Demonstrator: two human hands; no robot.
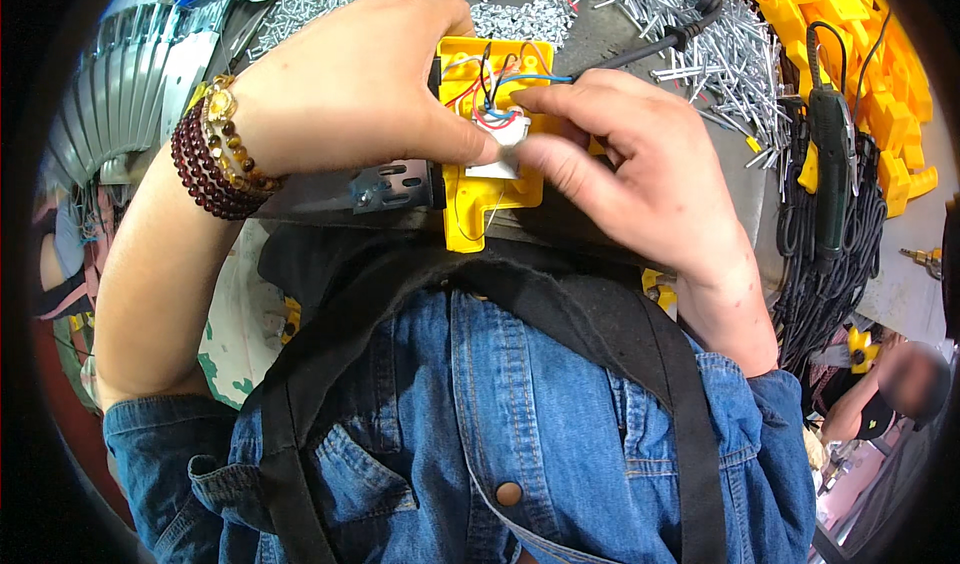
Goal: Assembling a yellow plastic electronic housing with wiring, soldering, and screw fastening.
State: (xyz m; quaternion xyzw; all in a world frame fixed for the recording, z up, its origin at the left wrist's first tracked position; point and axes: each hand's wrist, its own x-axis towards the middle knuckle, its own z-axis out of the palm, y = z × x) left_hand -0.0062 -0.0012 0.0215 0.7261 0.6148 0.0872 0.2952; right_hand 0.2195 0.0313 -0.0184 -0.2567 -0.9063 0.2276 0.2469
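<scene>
A yellow plastic tool housing (pixel 464 226) lies open at the bench edge in front of me, with thin red, blue, black and white wires inside. A white block (pixel 490 171) with wires at its upper end sits in its middle. My left hand (pixel 370 89) grips the housing from the left, its thumb pressing on the block. My right hand (pixel 645 154) has its thumb at the block's right edge and its index finger by the wires above. A blue wire (pixel 545 79) runs toward that hand. Beside the housing, partly under my left wrist, is a slotted metal plate (pixel 395 186).
Loose silver screws (pixel 725 84) cover the back of the bench, crossed by a thick black cable (pixel 640 52). Yellow housings (pixel 890 94) are piled at right, near a dark corded handheld tool (pixel 828 169) and black cords (pixel 800 294). Metal pieces (pixel 120 94) stand left. A person (pixel 850 409) sits lower right.
</scene>
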